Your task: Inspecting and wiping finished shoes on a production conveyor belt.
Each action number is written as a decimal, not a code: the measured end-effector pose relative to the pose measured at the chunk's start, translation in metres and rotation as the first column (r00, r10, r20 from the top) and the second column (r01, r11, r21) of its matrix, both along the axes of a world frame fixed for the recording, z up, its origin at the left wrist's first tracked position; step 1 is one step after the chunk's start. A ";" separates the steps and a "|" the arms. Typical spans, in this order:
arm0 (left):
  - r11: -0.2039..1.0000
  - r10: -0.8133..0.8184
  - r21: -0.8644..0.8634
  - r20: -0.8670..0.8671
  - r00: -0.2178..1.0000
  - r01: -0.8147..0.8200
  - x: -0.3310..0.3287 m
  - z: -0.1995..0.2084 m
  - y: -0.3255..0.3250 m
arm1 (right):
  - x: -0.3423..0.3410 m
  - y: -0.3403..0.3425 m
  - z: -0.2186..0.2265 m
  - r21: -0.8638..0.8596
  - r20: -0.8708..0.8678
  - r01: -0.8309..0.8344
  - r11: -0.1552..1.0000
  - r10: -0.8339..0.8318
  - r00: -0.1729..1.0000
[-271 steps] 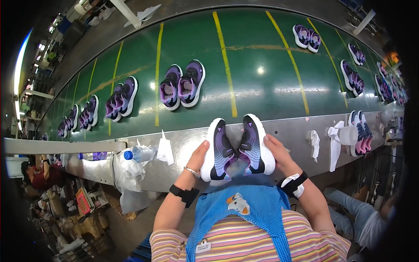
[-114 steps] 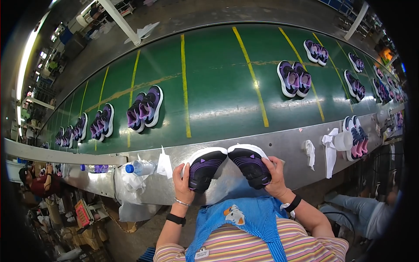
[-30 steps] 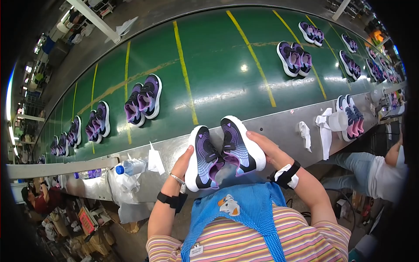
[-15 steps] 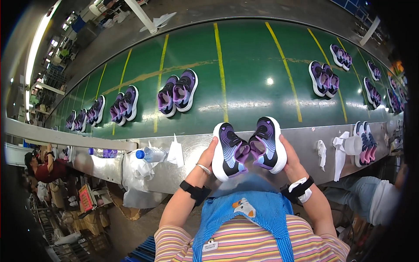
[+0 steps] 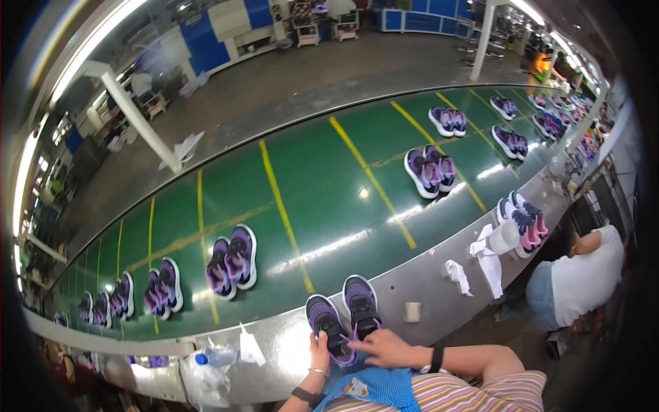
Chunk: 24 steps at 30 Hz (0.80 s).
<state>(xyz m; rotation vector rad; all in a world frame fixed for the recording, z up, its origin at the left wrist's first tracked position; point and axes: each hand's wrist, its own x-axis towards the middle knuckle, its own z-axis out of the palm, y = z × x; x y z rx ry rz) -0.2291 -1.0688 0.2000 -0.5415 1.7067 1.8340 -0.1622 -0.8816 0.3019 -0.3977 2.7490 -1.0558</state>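
A black and purple sneaker [image 5: 324,317] with a white sole is tilted at the near metal ledge, and my left hand [image 5: 320,353] grips its left side. Close on its right is the matching sneaker [image 5: 361,303], toe pointing away, its heel partly hidden behind my right hand. My right hand [image 5: 390,349] reaches across from the right with fingers stretched to the purple collar of the left sneaker. Whether the fingertips press on the collar or only hover there is hard to make out.
A green conveyor belt [image 5: 315,192] with yellow lines carries pairs of similar sneakers [image 5: 232,261] left and right. On the metal ledge are a beige block [image 5: 412,312], white cloths [image 5: 486,257], navy and pink shoes [image 5: 525,223] and a blue-capped bottle [image 5: 218,356]. Another person [image 5: 583,275] is at right.
My view has swung to the right. Both sneakers were held up, one in each hand; now my right hand has left its sneaker and reaches to the left one.
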 end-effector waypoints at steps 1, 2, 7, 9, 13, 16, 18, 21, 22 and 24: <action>1.000 -0.016 0.014 -0.009 1.000 0.016 -0.006 0.007 0.007 | -0.002 -0.009 -0.011 0.105 -0.036 -0.044 0.993 0.048 0.998; 0.994 -0.086 -0.066 -0.042 0.995 0.083 -0.008 0.016 0.012 | -0.008 -0.014 -0.019 0.204 -0.062 -0.098 0.974 0.112 0.992; 0.950 -0.244 -0.245 -0.190 0.951 0.195 -0.046 0.023 0.002 | -0.080 0.030 0.006 0.167 0.032 -0.261 0.951 0.259 0.965; 0.832 -0.438 -0.529 -0.439 0.784 0.169 -0.077 0.033 -0.019 | -0.128 0.065 0.005 0.146 0.003 -0.270 0.952 0.272 0.962; 0.534 -0.565 -0.844 -0.391 0.726 -0.038 -0.138 0.061 -0.056 | -0.265 0.122 -0.010 0.438 -0.230 -0.095 0.894 0.213 0.949; 0.315 -0.592 -0.945 -0.271 0.759 -0.092 -0.179 0.064 -0.074 | -0.369 0.170 -0.043 0.553 -0.368 0.167 0.816 0.060 0.928; 0.249 -0.583 -0.963 -0.237 0.777 -0.107 -0.202 0.057 -0.081 | -0.418 0.179 -0.050 0.534 -0.147 0.218 0.817 -0.164 0.975; 0.069 -0.706 -0.997 -0.075 0.704 -0.038 -0.228 0.043 -0.087 | -0.440 0.174 -0.063 0.611 -0.063 0.287 0.738 -0.316 0.947; 0.065 -0.713 -0.997 -0.066 0.698 -0.027 -0.239 0.039 -0.085 | -0.439 0.168 -0.063 0.611 -0.053 0.288 0.737 -0.325 0.944; -0.012 -0.690 -0.951 0.232 0.685 0.310 -0.259 0.037 -0.077 | -0.431 0.165 -0.058 0.421 -0.527 0.491 0.762 -0.235 0.817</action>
